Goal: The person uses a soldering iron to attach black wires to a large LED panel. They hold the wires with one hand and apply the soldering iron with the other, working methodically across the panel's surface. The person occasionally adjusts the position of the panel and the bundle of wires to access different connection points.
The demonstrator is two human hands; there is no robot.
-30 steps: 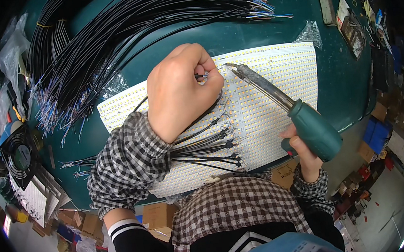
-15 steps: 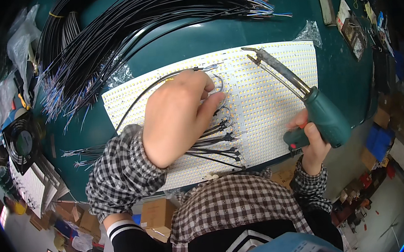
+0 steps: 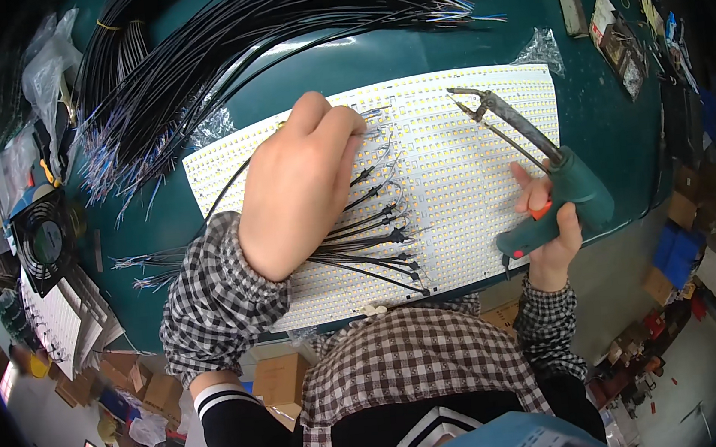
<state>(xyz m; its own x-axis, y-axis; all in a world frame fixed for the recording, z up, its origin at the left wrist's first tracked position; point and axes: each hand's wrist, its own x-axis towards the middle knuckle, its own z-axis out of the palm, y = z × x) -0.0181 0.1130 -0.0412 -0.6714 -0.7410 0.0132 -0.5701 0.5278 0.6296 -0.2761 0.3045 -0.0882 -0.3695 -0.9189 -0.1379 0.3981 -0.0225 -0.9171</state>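
Left hand (image 3: 303, 186) lies knuckles-up on the white LED panel (image 3: 477, 203), fingers curled shut, tips pinching a thin black lead wire (image 3: 226, 193) at the panel's centre seam. The wire runs back-left from the fingertips, off the panel's left edge. Just below the fingers a fan of soldered black wires (image 3: 369, 244) lies along the seam, ends pointing right. Right hand (image 3: 548, 231) is wrapped closed around the green handle of a soldering gun (image 3: 534, 168). Its long axis is diagonal, tip pointing up-left toward the left fingers but well apart, over the panel. A loose black wire bundle (image 3: 271, 34) lies beyond the fingers on the green table (image 3: 616, 130).
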